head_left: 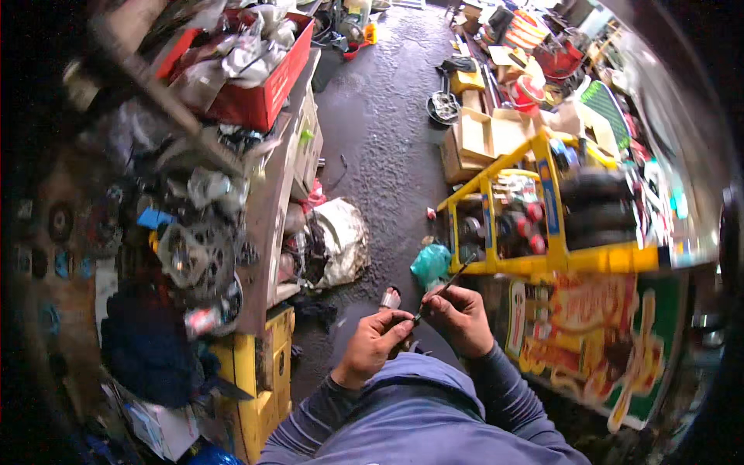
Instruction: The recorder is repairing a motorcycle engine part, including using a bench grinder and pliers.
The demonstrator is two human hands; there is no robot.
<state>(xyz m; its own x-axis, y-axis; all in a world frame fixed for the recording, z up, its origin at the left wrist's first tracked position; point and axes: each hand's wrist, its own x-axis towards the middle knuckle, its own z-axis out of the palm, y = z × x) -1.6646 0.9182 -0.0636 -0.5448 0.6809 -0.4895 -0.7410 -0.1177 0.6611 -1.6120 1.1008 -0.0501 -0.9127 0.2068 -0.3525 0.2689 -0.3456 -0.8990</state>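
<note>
Close in front of my body, both hands meet around a thin dark rod. My right hand pinches it between thumb and fingers, and its slim end sticks up and to the right past them. My left hand is closed too, thumb against fingertips at the rod's lower end. That end is small and partly covered by the fingers, so its exact kind does not show. Below the hands, a foot in a sandal stands on the dark floor.
On the left runs a cluttered workbench with a red crate of plastic-wrapped parts and yellow drawers beneath. A yellow rack of bottles stands right, beside a teal bag and a colourful signboard. A white sack lies by the bench.
</note>
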